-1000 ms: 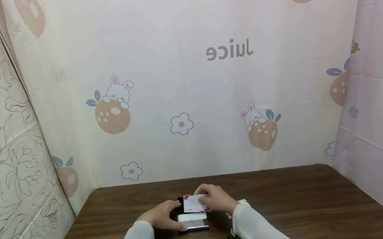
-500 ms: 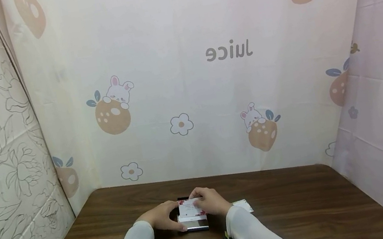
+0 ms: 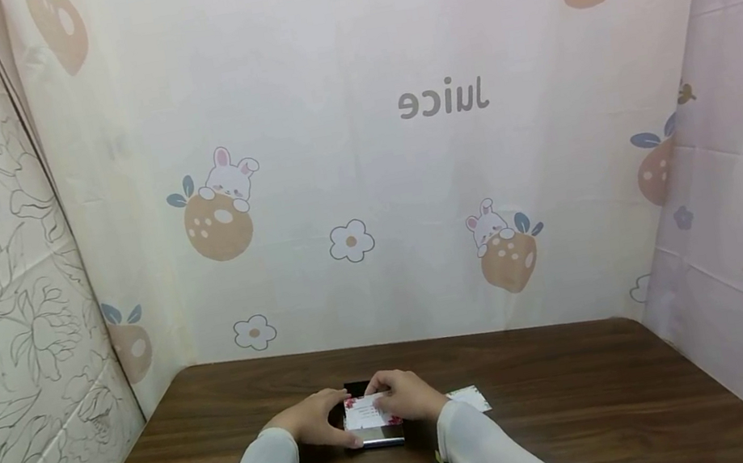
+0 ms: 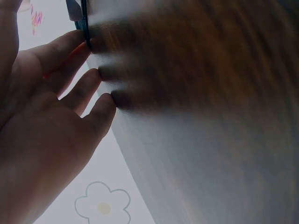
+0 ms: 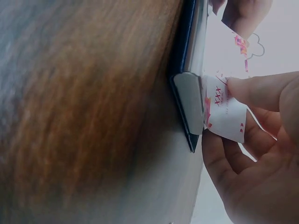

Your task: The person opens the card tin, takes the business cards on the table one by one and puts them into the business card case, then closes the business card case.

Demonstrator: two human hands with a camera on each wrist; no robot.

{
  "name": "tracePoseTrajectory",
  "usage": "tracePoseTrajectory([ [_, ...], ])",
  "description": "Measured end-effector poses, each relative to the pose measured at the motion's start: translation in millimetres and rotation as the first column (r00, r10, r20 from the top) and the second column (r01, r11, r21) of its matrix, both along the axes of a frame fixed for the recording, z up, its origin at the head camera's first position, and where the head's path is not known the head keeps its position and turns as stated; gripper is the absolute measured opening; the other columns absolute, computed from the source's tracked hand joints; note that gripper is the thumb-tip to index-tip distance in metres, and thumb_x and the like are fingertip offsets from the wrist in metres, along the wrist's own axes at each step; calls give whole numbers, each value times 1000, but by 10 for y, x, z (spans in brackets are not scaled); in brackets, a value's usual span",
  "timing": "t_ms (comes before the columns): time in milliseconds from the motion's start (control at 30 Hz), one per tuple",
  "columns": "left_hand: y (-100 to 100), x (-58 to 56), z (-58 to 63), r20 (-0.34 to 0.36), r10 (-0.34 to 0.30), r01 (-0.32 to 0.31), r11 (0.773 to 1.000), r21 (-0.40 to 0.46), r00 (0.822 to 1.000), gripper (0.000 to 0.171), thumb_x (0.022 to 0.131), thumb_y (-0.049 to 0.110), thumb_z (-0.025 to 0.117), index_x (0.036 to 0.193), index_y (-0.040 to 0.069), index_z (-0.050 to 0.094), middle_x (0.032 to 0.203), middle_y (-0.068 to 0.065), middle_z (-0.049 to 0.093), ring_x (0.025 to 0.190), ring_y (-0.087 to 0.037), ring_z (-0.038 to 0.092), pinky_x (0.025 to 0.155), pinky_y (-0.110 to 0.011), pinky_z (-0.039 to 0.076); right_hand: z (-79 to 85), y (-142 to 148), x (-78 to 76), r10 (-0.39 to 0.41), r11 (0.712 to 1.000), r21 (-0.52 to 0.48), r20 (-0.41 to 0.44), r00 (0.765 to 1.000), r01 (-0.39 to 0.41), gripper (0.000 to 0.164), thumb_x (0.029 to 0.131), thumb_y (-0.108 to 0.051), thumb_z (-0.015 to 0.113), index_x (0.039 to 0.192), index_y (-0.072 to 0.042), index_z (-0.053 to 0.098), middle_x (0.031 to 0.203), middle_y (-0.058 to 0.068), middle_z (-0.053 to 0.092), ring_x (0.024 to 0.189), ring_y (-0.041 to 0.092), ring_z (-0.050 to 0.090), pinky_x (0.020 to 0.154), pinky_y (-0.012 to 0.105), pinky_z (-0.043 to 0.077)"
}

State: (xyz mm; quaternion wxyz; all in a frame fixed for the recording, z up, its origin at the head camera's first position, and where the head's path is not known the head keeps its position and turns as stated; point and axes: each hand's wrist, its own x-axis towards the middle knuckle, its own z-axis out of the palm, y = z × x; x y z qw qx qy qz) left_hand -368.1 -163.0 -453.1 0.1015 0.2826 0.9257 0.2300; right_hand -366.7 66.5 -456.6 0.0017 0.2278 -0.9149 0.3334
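Observation:
A dark business card case [image 3: 384, 441] with a silvery inner part lies opened flat on the table. My left hand [image 3: 311, 421] holds it at its left side, thumb near the front corner and fingers by the hinge; in the left wrist view its fingertips meet the dark edge. My right hand [image 3: 410, 396] pinches a white business card [image 3: 363, 411] with red flowers and lettering, lying over the case's inner part. In the right wrist view the card [image 5: 226, 109] bends between thumb and fingers, its edge against the case [image 5: 189, 100].
Another pale card [image 3: 470, 398] lies on the brown wooden table [image 3: 578, 410], right of my right wrist and partly behind the sleeve. Printed cloth [image 3: 387, 278] hangs behind the table's far edge and along both sides.
My right hand has brought the flowered card left and toward me, from the lid side onto the inner part of the case. The left hand has stayed put. The other card is less covered.

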Motion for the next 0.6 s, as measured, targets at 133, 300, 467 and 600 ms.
tracePoseTrajectory([
  [133, -5, 11, 11, -3, -2, 2, 1000, 4, 1000, 88, 78, 47, 83, 146, 5, 48, 147, -16, 47, 135, -36, 44, 105, -57, 39, 7, -8, -8, 12, 1000, 21, 6, 1000, -12, 11, 94, -11, 69, 101, -20, 69, 99, -6, 65, 91, 13, 57, 86, 44, 50],
  [300, -14, -8, 4, 1, 2, -2, 1000, -2, 1000, 89, 78, 50, 83, 147, 6, 48, 149, -16, 45, 137, -37, 42, 106, -57, 39, -6, -24, -16, 20, 999, 34, -8, 1000, -20, 11, 94, -11, 70, 101, -19, 69, 99, -6, 66, 90, 13, 57, 86, 43, 50],
  [467, -19, -20, -15, 6, 2, -2, 1000, -4, 1000, 89, 77, 52, 83, 147, 8, 49, 149, -15, 45, 137, -37, 42, 105, -57, 39, -34, -42, 8, 13, 999, 37, -8, 1000, -13, 12, 93, -10, 70, 100, -18, 70, 99, -5, 67, 89, 13, 57, 85, 43, 50],
  [600, -15, -11, -14, 10, 3, -3, 1000, 3, 1000, 88, 78, 50, 83, 147, 7, 49, 148, -15, 45, 136, -36, 42, 105, -57, 39, -31, -54, 22, 10, 999, 33, -13, 1000, -9, 12, 93, -9, 69, 101, -18, 70, 101, -4, 67, 91, 13, 57, 87, 44, 50],
])
